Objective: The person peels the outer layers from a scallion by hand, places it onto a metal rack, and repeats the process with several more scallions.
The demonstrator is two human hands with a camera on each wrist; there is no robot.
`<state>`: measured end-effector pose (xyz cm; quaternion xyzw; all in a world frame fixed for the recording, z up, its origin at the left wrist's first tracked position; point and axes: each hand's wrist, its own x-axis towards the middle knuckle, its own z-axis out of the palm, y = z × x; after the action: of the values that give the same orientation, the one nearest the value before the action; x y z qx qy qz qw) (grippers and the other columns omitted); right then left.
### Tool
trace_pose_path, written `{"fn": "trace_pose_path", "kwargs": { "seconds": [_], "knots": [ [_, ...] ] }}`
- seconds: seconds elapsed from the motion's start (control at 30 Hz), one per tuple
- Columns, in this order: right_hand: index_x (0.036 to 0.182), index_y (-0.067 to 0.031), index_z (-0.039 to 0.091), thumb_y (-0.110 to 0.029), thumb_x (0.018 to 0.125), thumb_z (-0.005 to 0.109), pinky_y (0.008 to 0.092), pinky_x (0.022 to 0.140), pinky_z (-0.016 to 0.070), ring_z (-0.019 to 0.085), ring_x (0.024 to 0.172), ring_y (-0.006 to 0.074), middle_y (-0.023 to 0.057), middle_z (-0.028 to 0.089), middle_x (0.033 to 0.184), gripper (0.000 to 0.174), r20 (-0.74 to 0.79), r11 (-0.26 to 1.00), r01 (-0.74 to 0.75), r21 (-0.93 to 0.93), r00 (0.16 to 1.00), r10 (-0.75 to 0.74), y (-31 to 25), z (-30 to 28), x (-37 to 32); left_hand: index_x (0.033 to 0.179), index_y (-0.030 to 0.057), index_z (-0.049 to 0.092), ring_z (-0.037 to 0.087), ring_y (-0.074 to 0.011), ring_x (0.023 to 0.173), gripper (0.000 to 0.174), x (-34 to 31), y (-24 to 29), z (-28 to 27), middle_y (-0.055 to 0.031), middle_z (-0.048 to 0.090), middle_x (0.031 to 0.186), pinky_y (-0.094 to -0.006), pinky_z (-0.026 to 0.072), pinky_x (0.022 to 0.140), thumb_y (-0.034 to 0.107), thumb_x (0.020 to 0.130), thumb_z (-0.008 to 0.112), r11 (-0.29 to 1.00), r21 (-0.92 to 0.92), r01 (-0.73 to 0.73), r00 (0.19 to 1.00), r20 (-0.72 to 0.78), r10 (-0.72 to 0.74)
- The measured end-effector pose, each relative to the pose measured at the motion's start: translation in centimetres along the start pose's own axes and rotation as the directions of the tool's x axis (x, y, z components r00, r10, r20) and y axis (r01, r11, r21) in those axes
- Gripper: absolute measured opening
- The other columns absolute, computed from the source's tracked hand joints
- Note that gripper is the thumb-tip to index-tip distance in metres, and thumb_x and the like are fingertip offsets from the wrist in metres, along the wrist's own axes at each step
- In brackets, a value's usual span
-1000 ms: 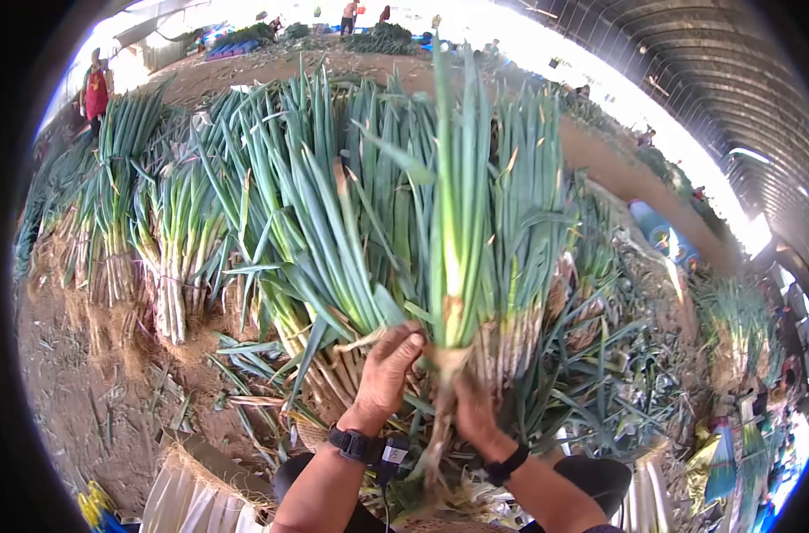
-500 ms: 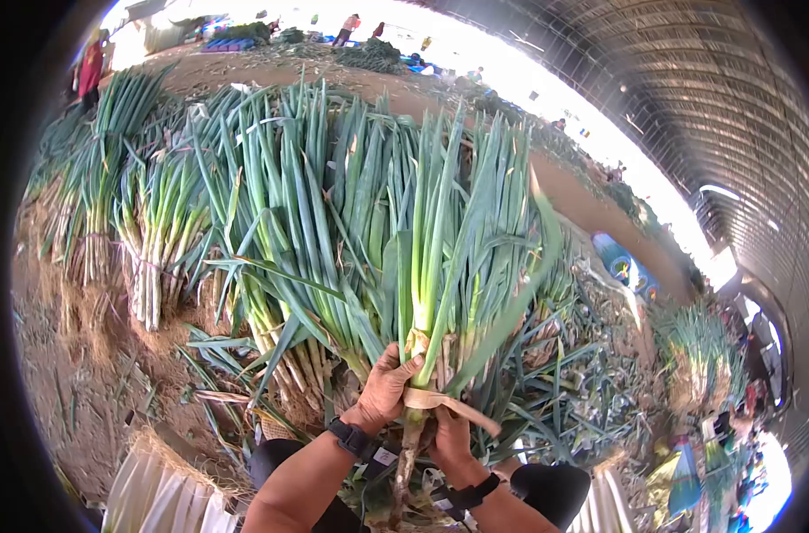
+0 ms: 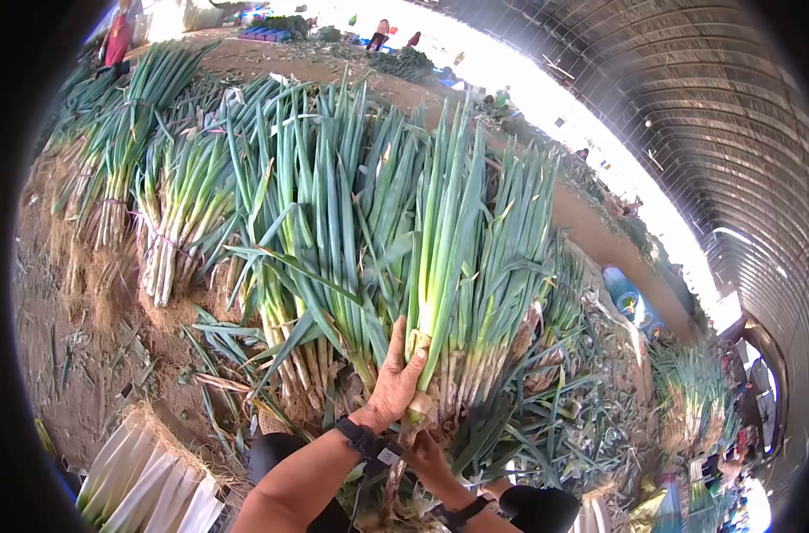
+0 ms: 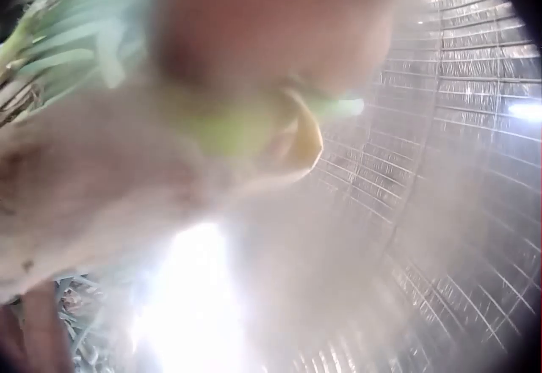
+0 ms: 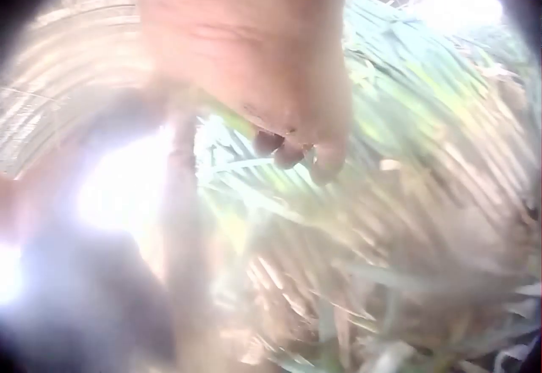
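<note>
A long green onion [image 3: 435, 293] stands upright before me, its tubular leaves fanning up in front of the bundled ones. My left hand [image 3: 394, 391] grips it round the upper stalk, the thumb lying across the front. Below, at the lower stalk, is my right hand [image 3: 433, 466]; the right wrist view shows its fingers [image 5: 318, 157] curled, with the pale stalk [image 5: 188, 246] running close alongside. The thumb's contact there is hidden. In the left wrist view the stalk [image 4: 93, 187] is a large blur, with a loose yellowish skin edge [image 4: 306, 140] by the fingers.
Behind the hands leans a thick row of green onions [image 3: 324, 204]. Tied bundles [image 3: 178, 213] with hairy roots stand further left. White stalks [image 3: 151, 484] lie stacked at lower left. Loose leaves [image 3: 555, 435] litter the ground at right. A person in red [image 3: 115, 40] stands far back left.
The right hand has moved down the stalk. The papery strip that stuck out to the right half a second ago no longer shows there. The left hand keeps its grip, slightly higher in view.
</note>
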<state>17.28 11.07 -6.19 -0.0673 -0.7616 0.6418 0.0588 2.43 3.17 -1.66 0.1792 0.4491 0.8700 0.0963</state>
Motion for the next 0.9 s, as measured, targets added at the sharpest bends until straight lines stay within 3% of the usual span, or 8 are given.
{"fn": "trace_pose_path", "kwargs": {
  "seconds": [0.07, 0.2, 0.33, 0.4, 0.53, 0.67, 0.73, 0.9],
  "knots": [
    [0.113, -0.0020, 0.052, -0.012, 0.085, 0.060, 0.0301, 0.074, 0.0452, 0.055, 0.083, 0.0126, 0.0047, 0.060, 0.094, 0.031, -0.075, 0.995, -0.103, 0.007, 0.992, 0.103, 2.4, 0.5, -0.5, 0.146, 0.0109, 0.004, 0.041, -0.0140, 0.115, 0.077, 0.0, -0.2, 0.0, -0.0096, 0.037, 0.138, -0.0269, 0.0346, 0.097, 0.020, 0.091, 0.057, 0.984, 0.153, -0.090, 0.996, -0.013, 0.093],
    [0.107, -0.0031, 0.054, -0.009, 0.085, 0.060, 0.0234, 0.063, 0.0450, 0.055, 0.072, 0.0076, 0.0006, 0.060, 0.084, 0.024, -0.230, 0.978, -0.206, -0.015, 0.953, 0.197, 2.8, 0.4, -1.4, 0.118, 0.0074, 0.055, 0.057, -0.0168, 0.090, 0.033, 1.0, -0.9, -1.7, -0.0045, 0.061, 0.105, -0.0269, 0.0453, 0.083, 0.010, 0.086, 0.062, 0.850, 0.487, -0.201, 0.973, -0.002, 0.231],
    [0.102, -0.0020, 0.057, -0.007, 0.082, 0.062, 0.0250, 0.060, 0.0452, 0.055, 0.068, 0.0083, 0.0001, 0.060, 0.080, 0.021, -0.293, 0.981, -0.089, 0.173, 0.946, 0.137, 2.9, -0.7, -1.4, 0.098, 0.0106, 0.061, 0.059, -0.0151, 0.077, 0.012, 2.2, 1.5, -2.0, -0.0024, 0.063, 0.087, -0.0299, 0.0468, 0.067, 0.015, 0.088, 0.061, 0.991, -0.098, 0.092, 0.935, -0.335, -0.120],
    [0.102, -0.0005, 0.058, -0.007, 0.082, 0.062, 0.0248, 0.061, 0.0453, 0.055, 0.069, 0.0080, 0.0006, 0.060, 0.081, 0.022, -0.320, 0.995, -0.101, -0.014, 0.943, 0.091, 3.5, -2.3, -1.0, 0.100, 0.0139, 0.062, 0.054, -0.0070, 0.080, 0.016, 4.0, 2.4, -5.7, -0.0019, 0.060, 0.094, -0.0215, 0.0435, 0.067, 0.023, 0.087, 0.061, 0.966, -0.241, -0.098, 0.829, -0.557, -0.055],
    [0.104, 0.0008, 0.058, -0.009, 0.081, 0.063, 0.0257, 0.063, 0.0458, 0.054, 0.070, 0.0081, 0.0021, 0.061, 0.082, 0.026, -0.327, 0.994, -0.112, 0.007, 0.939, 0.108, 2.9, -3.9, -0.9, 0.137, 0.0185, 0.036, 0.037, -0.0285, 0.126, 0.057, 3.9, 4.1, -5.9, -0.0154, 0.041, 0.133, -0.0419, 0.0359, 0.099, 0.017, 0.086, 0.059, 0.979, -0.162, 0.123, 0.635, -0.745, -0.203],
    [0.107, -0.0012, 0.058, -0.014, 0.079, 0.065, 0.0288, 0.064, 0.0471, 0.055, 0.071, 0.0106, 0.0043, 0.062, 0.083, 0.032, -0.286, 0.990, -0.138, -0.021, 0.950, 0.126, 4.2, -4.1, -0.5, 0.118, 0.0105, 0.057, 0.055, -0.0251, 0.105, 0.041, 1.5, -1.2, -1.8, -0.0103, 0.057, 0.112, -0.0378, 0.0462, 0.091, 0.006, 0.078, 0.065, 0.895, 0.294, -0.334, 0.942, 0.062, 0.331],
    [0.107, -0.0013, 0.058, -0.013, 0.079, 0.065, 0.0288, 0.065, 0.0473, 0.057, 0.073, 0.0107, 0.0055, 0.064, 0.084, 0.031, -0.304, 0.986, -0.116, -0.119, 0.950, 0.075, 4.8, -3.6, -0.8, 0.107, 0.0070, 0.061, 0.058, -0.0277, 0.097, 0.032, 0.6, 0.3, -0.2, -0.0112, 0.059, 0.106, -0.0341, 0.0494, 0.081, 0.003, 0.075, 0.065, 0.717, 0.642, -0.272, 0.961, 0.136, 0.243],
    [0.109, -0.0029, 0.057, -0.009, 0.080, 0.064, 0.0264, 0.064, 0.0459, 0.057, 0.073, 0.0088, 0.0043, 0.063, 0.084, 0.031, -0.290, 0.961, -0.136, -0.241, 0.955, 0.063, 2.5, -3.6, -1.2, 0.105, 0.0051, 0.060, 0.061, -0.0288, 0.085, 0.030, 1.1, -1.0, -0.3, -0.0121, 0.061, 0.098, -0.0339, 0.0500, 0.074, 0.001, 0.076, 0.064, 0.679, 0.623, -0.387, 0.919, 0.202, 0.339]
  ]
}}
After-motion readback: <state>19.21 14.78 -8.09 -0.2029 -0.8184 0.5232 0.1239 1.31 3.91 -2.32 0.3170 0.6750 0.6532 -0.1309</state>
